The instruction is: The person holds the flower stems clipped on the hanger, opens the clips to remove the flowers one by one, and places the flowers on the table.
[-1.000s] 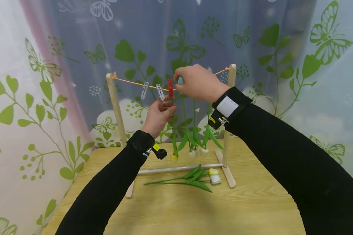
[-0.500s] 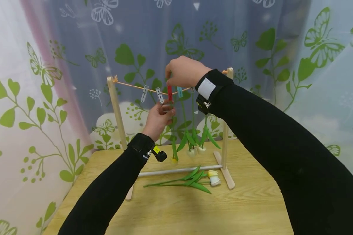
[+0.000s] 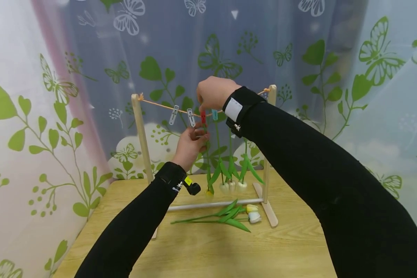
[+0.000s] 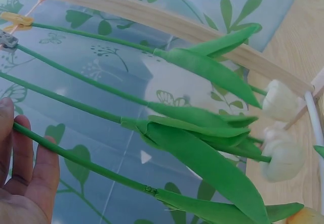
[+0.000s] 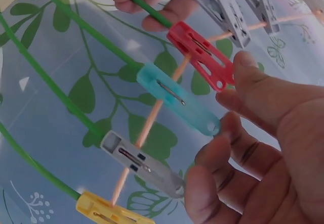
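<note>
My left hand [image 3: 189, 146] holds the upper stem of a hanging yellow tulip [image 4: 86, 161], whose bloom points down. The top of that stem sits in the jaws of a red clothespin [image 5: 200, 54] on the orange string [image 5: 149, 120]. From above, my right hand [image 3: 216, 92] pinches the free end of the red clothespin between thumb and forefinger. Beside it on the string are a light blue clothespin [image 5: 177, 100], a grey clothespin [image 5: 144, 166] and a yellow clothespin [image 5: 111, 211], each gripping a green stem. Several white tulips [image 4: 281, 158] hang blooms down from these.
Two grey-white clothespins [image 3: 174, 115] hang on the string to the left, with no stems. Wooden posts [image 3: 142, 137] hold the string at both ends, joined low by a white rod [image 3: 212, 204]. A yellow tulip [image 3: 252, 208] and a white tulip [image 3: 255, 217] lie on the table [image 3: 229, 255].
My right hand has moved left from beside the light blue clothespin to the top of the red one, then slightly down. The left hand keeps its place at the yellow tulip's stem.
</note>
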### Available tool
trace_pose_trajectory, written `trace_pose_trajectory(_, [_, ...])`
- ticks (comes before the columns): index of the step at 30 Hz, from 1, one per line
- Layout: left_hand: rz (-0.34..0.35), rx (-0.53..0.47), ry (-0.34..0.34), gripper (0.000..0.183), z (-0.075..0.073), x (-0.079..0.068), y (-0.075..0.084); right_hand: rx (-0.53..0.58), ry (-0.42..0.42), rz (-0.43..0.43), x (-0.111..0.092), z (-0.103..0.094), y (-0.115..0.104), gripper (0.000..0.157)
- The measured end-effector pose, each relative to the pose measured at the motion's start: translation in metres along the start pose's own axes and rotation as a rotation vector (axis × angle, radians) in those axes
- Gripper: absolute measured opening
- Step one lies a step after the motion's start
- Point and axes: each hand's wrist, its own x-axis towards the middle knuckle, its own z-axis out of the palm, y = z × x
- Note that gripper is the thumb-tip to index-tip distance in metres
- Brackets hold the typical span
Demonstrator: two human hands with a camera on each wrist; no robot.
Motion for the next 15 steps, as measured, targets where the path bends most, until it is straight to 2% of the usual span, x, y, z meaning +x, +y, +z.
trace_pose_trajectory(5, [-0.004,-0.004,-0.001,0.045,0.000,-0.002,0.000,-0.037,0.008,0.010,0.004,0.006,-0.003,0.018])
trace_pose_trajectory(15, [0.004,0.009,0.000,0.046,-0.002,-0.001,-0.003,-0.028,0.010,0.037,0.008,0.015,0.000,0.016])
